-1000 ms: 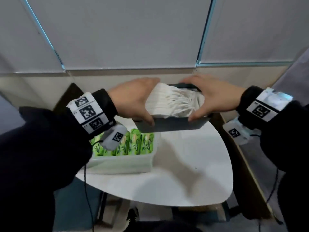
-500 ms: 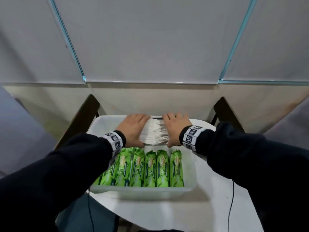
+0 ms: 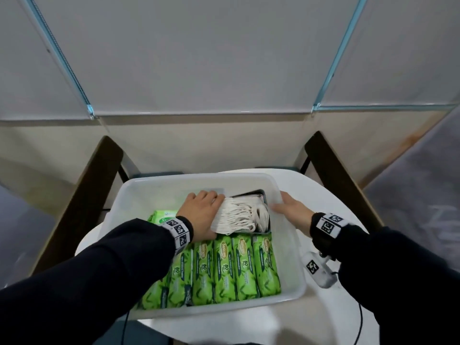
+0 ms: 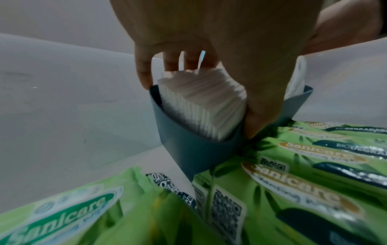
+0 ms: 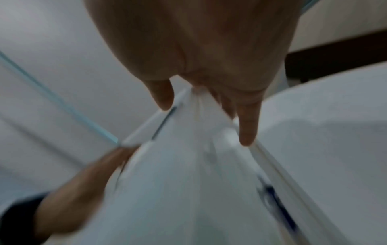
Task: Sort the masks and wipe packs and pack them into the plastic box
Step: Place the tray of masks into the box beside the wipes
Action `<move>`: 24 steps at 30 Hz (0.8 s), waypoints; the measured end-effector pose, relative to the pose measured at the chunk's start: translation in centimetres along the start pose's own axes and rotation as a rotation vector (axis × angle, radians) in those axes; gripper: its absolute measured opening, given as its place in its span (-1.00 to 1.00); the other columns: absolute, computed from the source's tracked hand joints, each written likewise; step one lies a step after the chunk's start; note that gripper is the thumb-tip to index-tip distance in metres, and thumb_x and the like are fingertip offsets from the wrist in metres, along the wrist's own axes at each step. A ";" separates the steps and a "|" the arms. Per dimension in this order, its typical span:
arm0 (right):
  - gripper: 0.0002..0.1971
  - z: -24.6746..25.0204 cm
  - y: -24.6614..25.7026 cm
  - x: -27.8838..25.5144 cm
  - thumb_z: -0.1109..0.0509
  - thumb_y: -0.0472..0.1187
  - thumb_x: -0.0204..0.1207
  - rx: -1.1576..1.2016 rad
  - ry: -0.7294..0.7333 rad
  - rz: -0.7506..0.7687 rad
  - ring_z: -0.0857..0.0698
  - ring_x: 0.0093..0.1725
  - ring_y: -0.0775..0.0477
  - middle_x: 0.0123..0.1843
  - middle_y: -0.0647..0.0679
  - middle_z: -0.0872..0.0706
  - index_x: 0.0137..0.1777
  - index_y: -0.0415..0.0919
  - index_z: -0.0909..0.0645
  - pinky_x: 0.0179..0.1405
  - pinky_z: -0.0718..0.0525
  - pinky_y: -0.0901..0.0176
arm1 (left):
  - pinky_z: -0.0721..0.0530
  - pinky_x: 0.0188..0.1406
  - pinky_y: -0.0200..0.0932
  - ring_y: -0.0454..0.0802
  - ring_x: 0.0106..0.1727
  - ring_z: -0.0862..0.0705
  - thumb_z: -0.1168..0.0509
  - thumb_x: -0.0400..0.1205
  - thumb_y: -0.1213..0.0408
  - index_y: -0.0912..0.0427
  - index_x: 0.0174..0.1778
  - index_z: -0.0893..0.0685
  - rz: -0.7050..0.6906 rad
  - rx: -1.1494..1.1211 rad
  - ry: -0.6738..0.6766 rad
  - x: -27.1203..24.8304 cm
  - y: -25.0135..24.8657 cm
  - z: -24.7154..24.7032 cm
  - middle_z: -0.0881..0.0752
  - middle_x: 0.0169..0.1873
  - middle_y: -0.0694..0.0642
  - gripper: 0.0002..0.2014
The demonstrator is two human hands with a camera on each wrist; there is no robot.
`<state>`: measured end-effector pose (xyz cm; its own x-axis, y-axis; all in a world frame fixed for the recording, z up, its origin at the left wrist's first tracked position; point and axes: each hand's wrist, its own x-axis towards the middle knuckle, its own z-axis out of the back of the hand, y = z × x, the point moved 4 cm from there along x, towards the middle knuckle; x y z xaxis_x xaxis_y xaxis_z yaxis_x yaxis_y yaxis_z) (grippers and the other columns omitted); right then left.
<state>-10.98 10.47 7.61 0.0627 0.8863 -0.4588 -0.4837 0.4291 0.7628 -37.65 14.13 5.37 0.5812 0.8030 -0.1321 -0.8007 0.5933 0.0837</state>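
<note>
Masks (image 3: 239, 216) in grey tray (image 4: 188, 149), plastic box (image 3: 291, 277) far-right corner. Left hand (image 3: 199, 215) grips masks, fingers curled; right hand (image 3: 291, 211) open on box rim. Seat tray flat behind wipe packs (image 3: 239, 267), then let go.

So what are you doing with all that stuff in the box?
A person is packing a clear plastic box on a white table. Green wipe packs already stand in a row along the near side. The left hand grips a dark tray of white masks, set down just behind the packs, on the box's right side. The right hand rests on the box's right rim, fingers fairly straight. Another wipe pack lies to the left.
</note>
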 end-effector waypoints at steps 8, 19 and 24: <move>-0.42 0.3 -0.5 -0.6 -0.27 -0.12 0.80 -0.083 0.155 -0.012 -0.56 0.40 -0.16 0.49 -0.05 -0.52 0.73 0.03 -0.11 0.13 -0.62 -0.02 | -0.56 0.26 0.16 0.16 0.23 -0.62 -0.47 0.25 -0.45 0.12 0.55 -0.39 0.038 0.091 0.254 2.8 0.2 -2.2 -0.53 0.34 0.12 0.05; -0.36 0.0 -0.3 -0.3 -0.28 -0.15 0.81 -0.087 0.146 0.074 -0.42 0.48 0.03 0.58 0.03 -0.38 0.78 -0.06 -0.06 0.39 -0.36 0.21 | -0.13 0.75 0.23 0.21 0.81 0.01 -0.34 0.54 -0.40 0.09 0.83 0.11 -0.263 -0.175 0.124 7.9 -6.0 -1.0 0.13 0.81 0.22 0.13; -0.36 0.0 -0.7 -0.3 -0.28 -0.17 0.80 -0.059 0.147 0.067 -0.44 0.48 0.03 0.51 0.09 -0.40 0.78 -0.04 -0.07 0.35 -0.36 0.26 | 0.21 0.76 0.32 0.18 0.82 0.22 -0.07 0.69 -0.40 0.02 0.78 0.39 -0.204 -0.113 0.169 7.7 -8.2 -3.8 0.41 0.77 0.12 0.00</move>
<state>-10.64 9.90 7.26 -0.0979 0.8755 -0.4732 -0.5329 0.3555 0.7679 -27.16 15.26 -0.05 0.7066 0.6413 -0.2989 -0.6866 0.7236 -0.0706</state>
